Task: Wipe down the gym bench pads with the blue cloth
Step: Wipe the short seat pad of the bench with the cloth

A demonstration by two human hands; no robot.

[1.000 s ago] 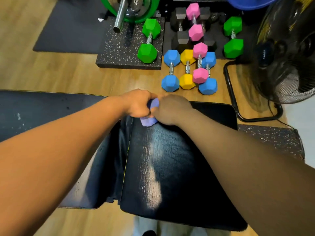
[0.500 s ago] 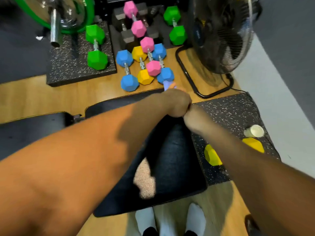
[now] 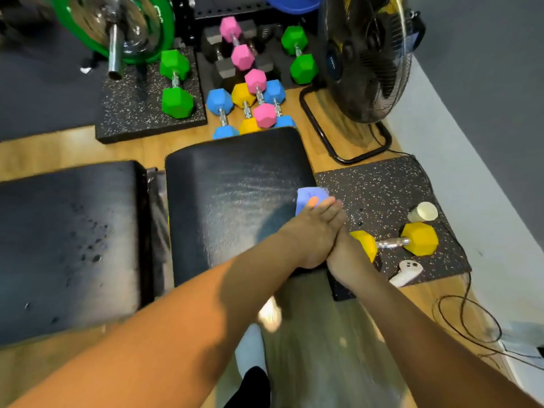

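Observation:
Two black bench pads lie side by side: a long back pad (image 3: 67, 237) on the left and a seat pad (image 3: 232, 198) in the middle. The blue cloth (image 3: 309, 195) lies at the seat pad's right edge. My left hand (image 3: 312, 231) reaches across the pad, its fingers stretched out on the near part of the cloth. Pressed against the left hand's outer side, my right hand (image 3: 346, 256) sits at the pad's right side. Its fingers are hidden behind the left hand.
Coloured dumbbells (image 3: 250, 104) crowd the floor beyond the seat pad. A black floor fan (image 3: 365, 57) stands at the back right. On the speckled mat (image 3: 382, 189) to the right lie a yellow dumbbell (image 3: 418, 238), a cream cup (image 3: 424, 212) and a white controller (image 3: 406, 272). A cable (image 3: 465, 319) loops on the floor.
Both hands and the cloth have come from the seat pad's far edge to its right edge, nearer to me. The view has swung and now shows both pads.

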